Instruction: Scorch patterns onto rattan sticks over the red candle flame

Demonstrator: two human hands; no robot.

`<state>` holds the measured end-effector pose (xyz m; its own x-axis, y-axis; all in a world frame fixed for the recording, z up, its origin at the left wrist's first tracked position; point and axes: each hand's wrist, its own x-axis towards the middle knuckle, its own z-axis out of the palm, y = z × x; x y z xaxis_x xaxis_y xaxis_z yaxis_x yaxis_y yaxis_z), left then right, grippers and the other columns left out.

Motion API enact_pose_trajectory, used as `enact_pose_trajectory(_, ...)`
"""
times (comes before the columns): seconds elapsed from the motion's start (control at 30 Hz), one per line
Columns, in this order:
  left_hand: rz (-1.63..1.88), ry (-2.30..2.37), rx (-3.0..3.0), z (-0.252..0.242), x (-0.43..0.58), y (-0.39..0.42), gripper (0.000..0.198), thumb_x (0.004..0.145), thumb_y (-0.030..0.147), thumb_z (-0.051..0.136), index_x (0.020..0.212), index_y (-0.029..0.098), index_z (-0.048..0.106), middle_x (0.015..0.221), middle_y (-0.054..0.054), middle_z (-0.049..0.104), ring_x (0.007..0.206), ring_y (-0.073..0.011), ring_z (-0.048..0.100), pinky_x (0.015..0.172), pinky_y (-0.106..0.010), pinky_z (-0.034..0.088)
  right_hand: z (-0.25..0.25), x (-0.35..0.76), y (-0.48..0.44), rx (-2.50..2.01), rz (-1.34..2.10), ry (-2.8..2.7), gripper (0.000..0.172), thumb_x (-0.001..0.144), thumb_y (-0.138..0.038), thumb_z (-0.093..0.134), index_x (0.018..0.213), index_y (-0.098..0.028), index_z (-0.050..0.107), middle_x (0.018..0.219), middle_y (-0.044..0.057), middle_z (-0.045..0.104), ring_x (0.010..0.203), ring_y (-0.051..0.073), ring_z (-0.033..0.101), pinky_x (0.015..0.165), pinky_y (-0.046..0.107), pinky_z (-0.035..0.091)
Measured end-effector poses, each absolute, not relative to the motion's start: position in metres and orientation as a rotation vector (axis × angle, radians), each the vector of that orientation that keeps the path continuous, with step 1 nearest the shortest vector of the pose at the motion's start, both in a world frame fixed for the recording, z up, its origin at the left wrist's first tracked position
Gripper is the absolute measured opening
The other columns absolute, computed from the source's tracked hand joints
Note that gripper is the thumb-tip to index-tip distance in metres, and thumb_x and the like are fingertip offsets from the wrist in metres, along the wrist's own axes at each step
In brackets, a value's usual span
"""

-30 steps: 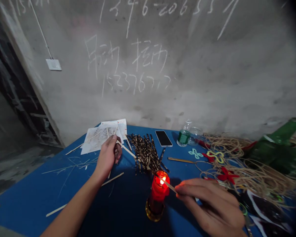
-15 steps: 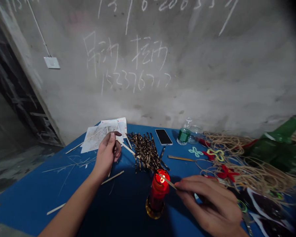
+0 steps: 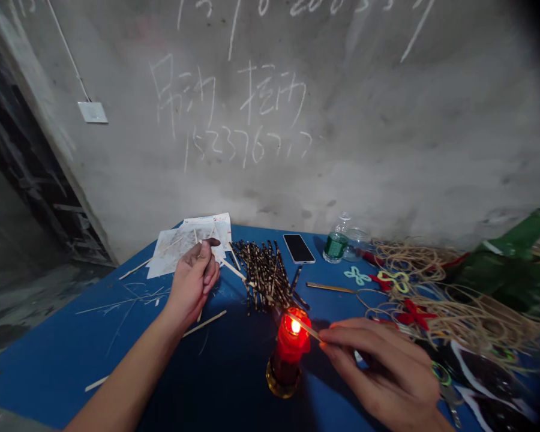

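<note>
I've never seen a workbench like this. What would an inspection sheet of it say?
Surface: blue table, scratched.
Things in use: lit red candle; wooden stick touching its flame; pile of dark-marked sticks.
Hands: right hand pinches the wooden stick; left hand holds thin sticks.
Clutter: papers, phone, green-filled bottle, tangled twine.
Cables: white wire on the wall.
Surroundings: concrete wall with white writing.

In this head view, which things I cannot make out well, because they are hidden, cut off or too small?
Head view only:
- What the left hand grips: its own fingers hide it.
- The far tip of the stick in the right hand: the rim of the red candle holder hides it.
- The print on the papers: too small.
- The green thing: cut off by the right edge.
</note>
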<state>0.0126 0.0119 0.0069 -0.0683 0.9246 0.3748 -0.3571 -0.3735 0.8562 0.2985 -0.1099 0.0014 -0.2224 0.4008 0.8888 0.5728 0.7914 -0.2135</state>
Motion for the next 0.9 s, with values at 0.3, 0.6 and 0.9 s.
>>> enact_pose_trajectory(0.3, 1.583, 0.718, 1.246, 0.004, 0.0129, 0.0112, 0.041, 0.099, 0.058, 0.068, 0.091, 0.018, 0.067, 0.043, 0.01, 0.034, 0.035, -0.0048, 0.025, 0.041, -0.02, 0.017, 0.0016, 0.2991, -0.1096, -0.746, -0.181, -1.84, 0.025, 0.093, -0.008, 0.072, 0.108, -0.028, 0.076, 0.082, 0.0, 0.081, 0.057, 0.016, 0.075, 0.05, 0.028, 0.058)
enact_pose_trajectory(0.6, 1.582, 0.782, 1.275, 0.0028, 0.0149, 0.0108, 0.043, 0.097, 0.061, 0.068, 0.089, 0.018, 0.067, 0.043, 0.009, 0.036, 0.036, -0.0058, 0.026, 0.041, -0.021, 0.018, 0.0013, 0.2975, -0.1094, -0.74, -0.147, -1.843, 0.022, 0.094, -0.009, 0.073, 0.107, -0.026, 0.076, 0.08, 0.0, 0.081, 0.057, 0.016, 0.075, 0.05, 0.026, 0.057)
enact_pose_trajectory(0.9, 1.602, 0.778, 1.255, 0.0051, 0.0151, 0.0109, 0.045, 0.1, 0.061, 0.064, 0.088, 0.018, 0.067, 0.044, 0.009, 0.036, 0.036, -0.0049, 0.027, 0.041, -0.02, 0.019, 0.0016, 0.2987, -0.1101, -0.747, -0.158, -1.796, 0.024, 0.094, -0.007, 0.068, 0.107, -0.026, 0.075, 0.078, 0.0, 0.078, 0.06, 0.016, 0.076, 0.05, 0.025, 0.057)
